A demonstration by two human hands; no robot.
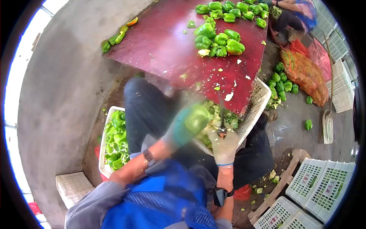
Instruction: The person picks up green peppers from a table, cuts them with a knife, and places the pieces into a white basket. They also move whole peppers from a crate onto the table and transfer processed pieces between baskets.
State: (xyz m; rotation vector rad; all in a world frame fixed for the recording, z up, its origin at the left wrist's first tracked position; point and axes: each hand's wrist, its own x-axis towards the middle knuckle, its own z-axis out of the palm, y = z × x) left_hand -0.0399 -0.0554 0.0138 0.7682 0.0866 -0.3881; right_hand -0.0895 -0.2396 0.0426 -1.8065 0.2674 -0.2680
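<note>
My left hand (pixel 183 126), in a greenish glove and blurred by motion, holds a green pepper (pixel 197 117) in front of my lap. In my right hand (pixel 222 143), gloved in off-white, is a small knife (pixel 222 130) with a dark blade and a reddish-brown part, over a white crate (pixel 259 100) of green scraps. Several whole green peppers (pixel 222 39) lie on the red table (pixel 171 49) ahead, with small bits scattered near its front corner. Cut green peppers (pixel 116 141) fill a white basket (pixel 102 160) at the left of my legs.
A person (pixel 293 15) sits at the table's far right. Beside a full orange net sack (pixel 305 72), green peppers (pixel 280 82) lie on the floor. White crates (pixel 322 187) and a wooden frame (pixel 274 191) are at lower right, a pale box (pixel 72 187) at lower left.
</note>
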